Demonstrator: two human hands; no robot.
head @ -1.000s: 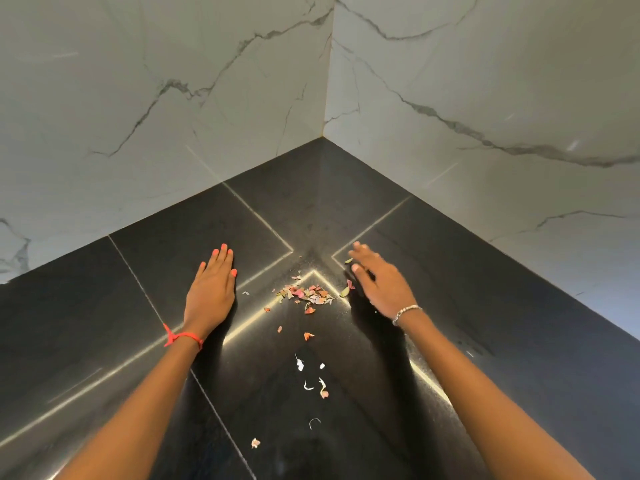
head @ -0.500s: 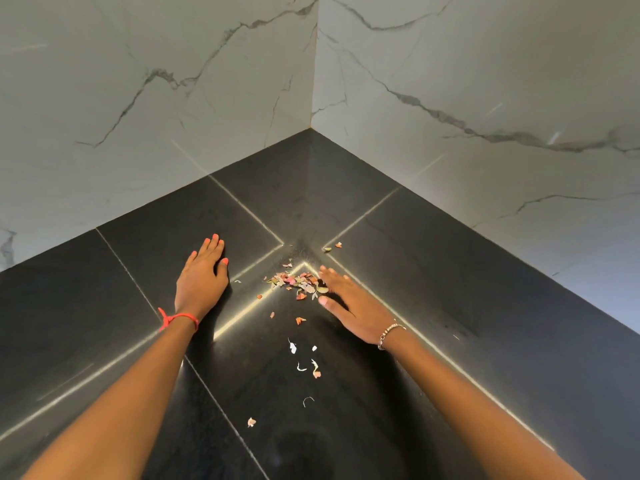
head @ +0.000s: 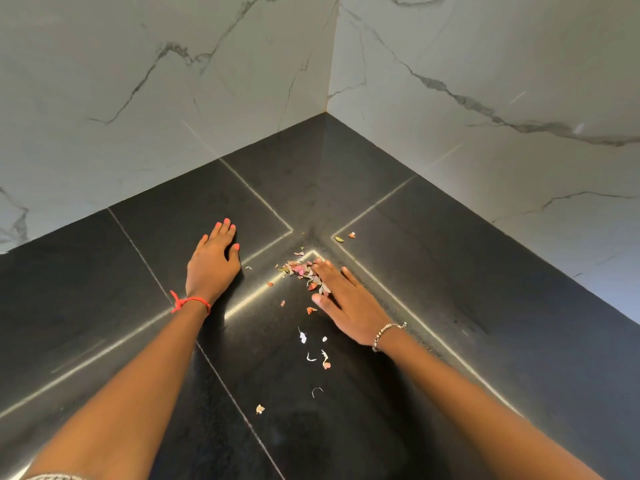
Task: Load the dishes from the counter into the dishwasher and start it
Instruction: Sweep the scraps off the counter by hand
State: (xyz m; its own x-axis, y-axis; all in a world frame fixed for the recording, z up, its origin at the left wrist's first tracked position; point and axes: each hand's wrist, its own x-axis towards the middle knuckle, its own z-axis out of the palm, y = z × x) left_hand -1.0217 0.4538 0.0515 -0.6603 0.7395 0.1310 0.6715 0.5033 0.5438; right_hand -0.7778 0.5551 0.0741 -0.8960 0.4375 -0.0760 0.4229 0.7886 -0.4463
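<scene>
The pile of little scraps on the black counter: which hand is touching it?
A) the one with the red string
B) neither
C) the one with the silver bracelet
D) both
C: the right hand, with the silver bracelet, lies open against the pile of scraps, while the left hand, with the red string, rests flat on the counter apart from it.

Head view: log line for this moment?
left hand: flat on counter | right hand: flat, touching scrap pile | held: nothing
</scene>
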